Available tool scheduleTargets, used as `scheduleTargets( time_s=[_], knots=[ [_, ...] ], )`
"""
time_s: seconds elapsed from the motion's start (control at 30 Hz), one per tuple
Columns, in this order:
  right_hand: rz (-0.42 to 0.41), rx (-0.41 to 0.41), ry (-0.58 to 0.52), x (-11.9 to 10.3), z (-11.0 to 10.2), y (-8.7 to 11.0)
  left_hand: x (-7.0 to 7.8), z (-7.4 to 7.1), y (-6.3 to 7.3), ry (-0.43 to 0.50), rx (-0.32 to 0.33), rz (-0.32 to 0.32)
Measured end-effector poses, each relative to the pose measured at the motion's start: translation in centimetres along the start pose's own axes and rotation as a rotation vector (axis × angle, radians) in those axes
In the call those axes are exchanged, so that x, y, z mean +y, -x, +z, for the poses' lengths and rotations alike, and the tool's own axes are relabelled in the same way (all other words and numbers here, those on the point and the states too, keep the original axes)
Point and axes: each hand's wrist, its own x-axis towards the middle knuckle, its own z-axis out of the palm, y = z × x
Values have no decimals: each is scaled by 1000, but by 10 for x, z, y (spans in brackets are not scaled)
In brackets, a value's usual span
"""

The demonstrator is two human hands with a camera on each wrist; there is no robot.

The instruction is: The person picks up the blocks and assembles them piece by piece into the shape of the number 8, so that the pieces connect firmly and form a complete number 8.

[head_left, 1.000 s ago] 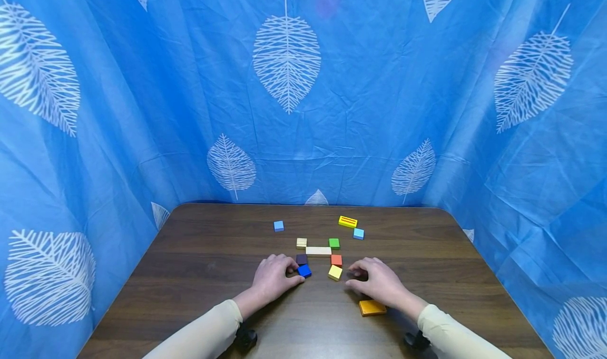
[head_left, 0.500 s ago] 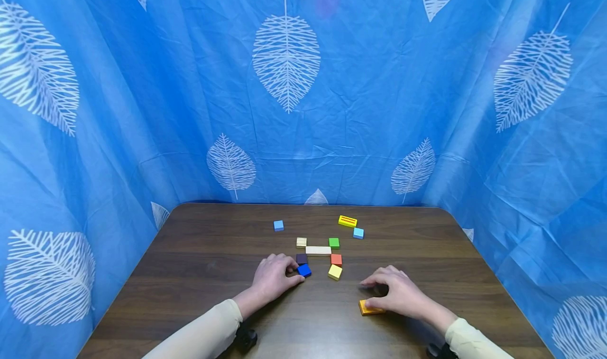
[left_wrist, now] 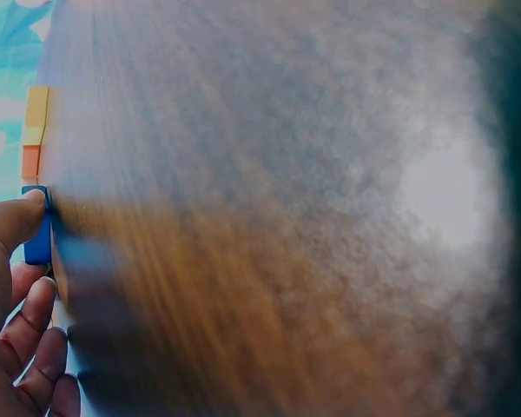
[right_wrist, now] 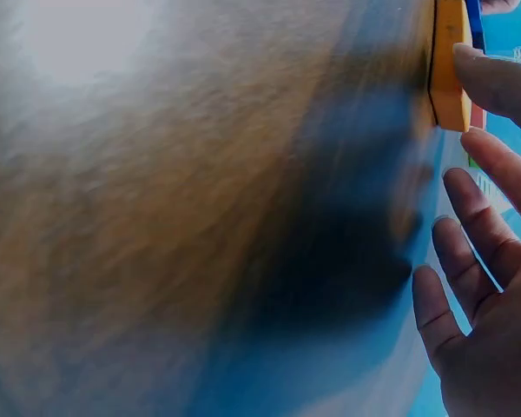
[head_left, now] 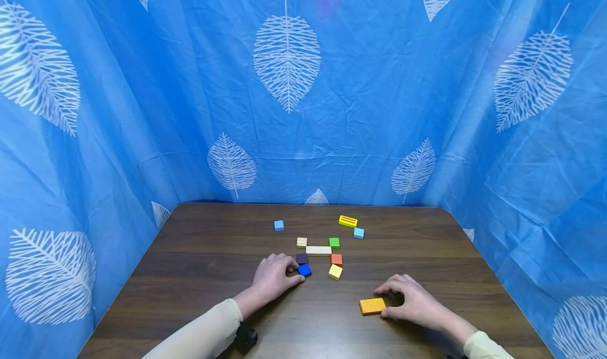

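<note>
A blue block [head_left: 304, 270] sits on the table against a dark purple block [head_left: 301, 259]. My left hand [head_left: 275, 275] pinches the blue block between thumb and index finger; the left wrist view shows the thumb [left_wrist: 26, 213] laid on its near side. On the right, an orange block [head_left: 372, 306], longer than the others, lies flat. My right hand [head_left: 413, 305] is at its right end, thumb tip right by the near corner and index fingertip just beyond the far corner. Its other fingers [right_wrist: 469, 252] are spread and loose in the right wrist view.
Between the hands are a yellow block [head_left: 335, 272] and a red block [head_left: 336, 259]. Beyond them lie a white bar [head_left: 318, 251], a tan block [head_left: 301, 242] and a green block [head_left: 334, 243]. Farther back are light blue blocks [head_left: 278, 225] and a striped yellow block [head_left: 348, 221].
My right hand has moved right and toward me, from beside the yellow block, passing over the orange block to its right end. The left hand and the blocks have stayed put.
</note>
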Motion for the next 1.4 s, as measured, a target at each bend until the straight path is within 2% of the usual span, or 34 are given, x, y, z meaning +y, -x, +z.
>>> scheduleTargets(
  time_s=[0.13, 0.7, 0.9, 1.4],
  knots=[
    [-40, 26, -14, 4, 0, 4, -1, 0, -1, 1, 0, 2],
    [9, 35, -33, 9, 4, 5, 0, 1, -1, -6, -6, -2],
    [-19, 66, -12, 10, 7, 6, 0, 1, 0, -12, -3, -3],
    [9, 111, -29, -5, 15, -10, 0, 1, -1, -10, -2, -4]
  ],
)
